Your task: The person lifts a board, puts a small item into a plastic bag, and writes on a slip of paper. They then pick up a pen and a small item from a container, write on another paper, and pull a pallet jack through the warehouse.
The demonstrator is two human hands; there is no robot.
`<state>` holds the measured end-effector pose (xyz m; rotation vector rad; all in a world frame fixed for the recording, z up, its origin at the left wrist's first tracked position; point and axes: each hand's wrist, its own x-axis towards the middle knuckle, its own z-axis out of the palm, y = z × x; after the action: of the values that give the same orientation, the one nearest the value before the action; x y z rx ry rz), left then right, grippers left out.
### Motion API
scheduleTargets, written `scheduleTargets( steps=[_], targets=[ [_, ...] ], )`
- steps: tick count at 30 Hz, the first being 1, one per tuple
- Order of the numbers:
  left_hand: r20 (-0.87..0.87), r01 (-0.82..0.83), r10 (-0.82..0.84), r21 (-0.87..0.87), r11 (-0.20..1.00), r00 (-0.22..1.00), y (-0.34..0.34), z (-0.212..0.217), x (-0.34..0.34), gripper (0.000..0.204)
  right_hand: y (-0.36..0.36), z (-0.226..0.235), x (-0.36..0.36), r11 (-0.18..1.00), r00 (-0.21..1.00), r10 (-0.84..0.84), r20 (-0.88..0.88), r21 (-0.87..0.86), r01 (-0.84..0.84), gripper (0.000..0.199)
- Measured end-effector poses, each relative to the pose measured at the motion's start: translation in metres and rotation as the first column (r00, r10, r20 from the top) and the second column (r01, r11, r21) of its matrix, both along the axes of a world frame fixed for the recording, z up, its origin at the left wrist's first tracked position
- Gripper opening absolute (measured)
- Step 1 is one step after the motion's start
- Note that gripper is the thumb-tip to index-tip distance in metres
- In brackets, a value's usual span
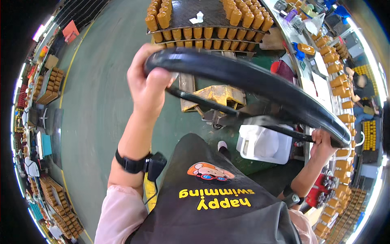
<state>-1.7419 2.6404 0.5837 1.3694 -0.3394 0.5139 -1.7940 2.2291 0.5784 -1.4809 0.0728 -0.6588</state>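
Observation:
My left hand [147, 83] is closed round the left end of a long, curved black thing [239, 77] that looks like a padded seat seen edge-on, with black bars below it. Lower down, at its right end, my right hand [322, 144] is wrapped round a bar by the rim. The thing is tilted, its left end farther away than its right, and is held up in front of my dark apron [195, 183]. Its exact kind does not show clearly.
Ahead stands a stacked platform [195, 16] loaded with brown bottles, a yellow pallet jack [223, 95] before it. Below the black thing is a white bin [245, 148]. A cluttered workbench [325, 95] runs along the right, and green floor [95, 101] spreads out left.

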Motion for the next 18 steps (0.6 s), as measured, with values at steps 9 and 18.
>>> scheduleTargets(
  steps=[9, 18],
  targets=[
    [0.100, -0.254, 0.236, 0.252, 0.934, 0.967, 0.000, -0.001, -0.120, 0.078, 0.013, 0.000, -0.011, 0.977, 0.982, 0.188, 0.036, -0.112, -0.183, 0.004],
    [0.116, -0.255, 0.234, 0.239, 0.937, 0.965, -0.049, -0.003, -0.177, 0.076, -0.023, -0.018, -0.008, 0.942, 0.941, 0.334, 0.049, -0.052, -0.332, 0.006]
  ],
)
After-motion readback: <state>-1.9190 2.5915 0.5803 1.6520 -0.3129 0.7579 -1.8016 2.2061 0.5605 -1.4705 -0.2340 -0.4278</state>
